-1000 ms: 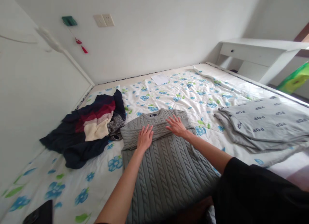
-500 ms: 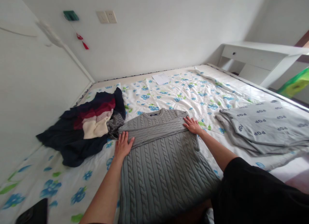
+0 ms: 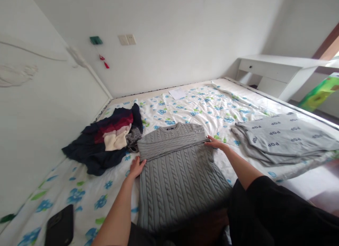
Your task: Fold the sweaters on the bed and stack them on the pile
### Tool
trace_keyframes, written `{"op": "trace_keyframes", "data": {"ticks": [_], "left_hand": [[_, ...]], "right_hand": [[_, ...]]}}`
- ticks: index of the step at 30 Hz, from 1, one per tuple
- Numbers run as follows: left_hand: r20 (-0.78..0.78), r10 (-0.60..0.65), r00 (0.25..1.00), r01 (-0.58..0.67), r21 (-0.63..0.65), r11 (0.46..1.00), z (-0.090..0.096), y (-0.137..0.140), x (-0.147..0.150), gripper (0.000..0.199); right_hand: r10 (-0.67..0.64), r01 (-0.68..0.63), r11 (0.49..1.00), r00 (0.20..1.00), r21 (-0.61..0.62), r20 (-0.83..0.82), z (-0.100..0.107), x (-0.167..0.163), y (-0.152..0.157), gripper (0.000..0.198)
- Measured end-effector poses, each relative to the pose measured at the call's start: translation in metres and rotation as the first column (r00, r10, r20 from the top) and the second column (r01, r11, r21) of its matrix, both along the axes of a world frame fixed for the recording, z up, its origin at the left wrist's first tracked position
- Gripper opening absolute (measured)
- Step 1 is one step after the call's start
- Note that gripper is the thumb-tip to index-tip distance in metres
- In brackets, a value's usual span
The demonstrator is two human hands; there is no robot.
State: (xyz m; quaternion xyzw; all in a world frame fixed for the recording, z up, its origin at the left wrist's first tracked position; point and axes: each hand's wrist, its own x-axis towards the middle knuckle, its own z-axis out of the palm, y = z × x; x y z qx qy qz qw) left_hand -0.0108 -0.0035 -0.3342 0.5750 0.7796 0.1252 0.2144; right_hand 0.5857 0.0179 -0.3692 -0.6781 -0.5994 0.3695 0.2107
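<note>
A grey cable-knit sweater (image 3: pixel 174 168) lies flat on the bed, its sleeves folded across the chest. My left hand (image 3: pixel 136 167) rests at the sweater's left edge, fingers at the fold of the sleeve. My right hand (image 3: pixel 215 143) is at the sweater's right edge by the other sleeve fold, fingers curled around the knit. Whether either hand truly pinches the fabric is hard to tell.
A dark navy, maroon and cream striped garment (image 3: pixel 108 140) is heaped to the left. A folded grey "POP" garment (image 3: pixel 280 138) lies on the right. The floral bedsheet (image 3: pixel 190 105) carries a white paper (image 3: pixel 177 93) far back. A black phone (image 3: pixel 59 226) sits near left. A white desk (image 3: pixel 280 69) stands beyond the bed.
Both hands slid outward from the middle of the folded sleeves to the sweater's left and right edges. The camera pulled back slightly.
</note>
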Motion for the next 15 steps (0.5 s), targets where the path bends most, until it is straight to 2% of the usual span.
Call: {"op": "trace_keyframes", "data": {"ticks": [2,4,6,7,10,13,15], "left_hand": [[0.152,0.033,0.988,-0.037,0.025,0.999,0.013,-0.016,-0.005,0.075],[0.309,0.107,0.945,-0.123,0.031,0.992,0.026,-0.034,-0.011,0.061],[0.451,0.196,0.871,-0.200,-0.039,0.979,0.038,-0.055,-0.017,0.047],[0.511,0.222,0.830,-0.199,-0.101,0.975,0.044,-0.066,-0.020,0.042],[0.608,0.233,0.759,-0.068,-0.282,0.957,0.056,-0.097,-0.024,0.046],[0.618,0.227,0.753,0.011,-0.357,0.934,0.062,-0.119,-0.021,0.061],[0.598,0.204,0.775,0.044,-0.372,0.927,0.063,-0.127,-0.015,0.067]], "right_hand": [[-0.095,0.089,0.994,0.991,-0.066,-0.094,0.010,0.004,-0.017,0.073],[-0.212,0.189,0.970,0.965,-0.153,-0.155,0.017,0.006,-0.034,0.059],[-0.283,0.222,0.939,0.932,-0.261,-0.225,0.023,0.007,-0.051,0.042],[-0.293,0.205,0.927,0.920,-0.315,-0.262,0.025,0.007,-0.059,0.035],[-0.251,0.099,0.908,0.907,-0.407,-0.339,0.030,0.003,-0.081,0.025],[-0.212,0.064,0.914,0.917,-0.401,-0.338,0.031,-0.005,-0.097,0.027],[-0.187,0.056,0.924,0.929,-0.379,-0.318,0.031,-0.011,-0.104,0.030]]}}
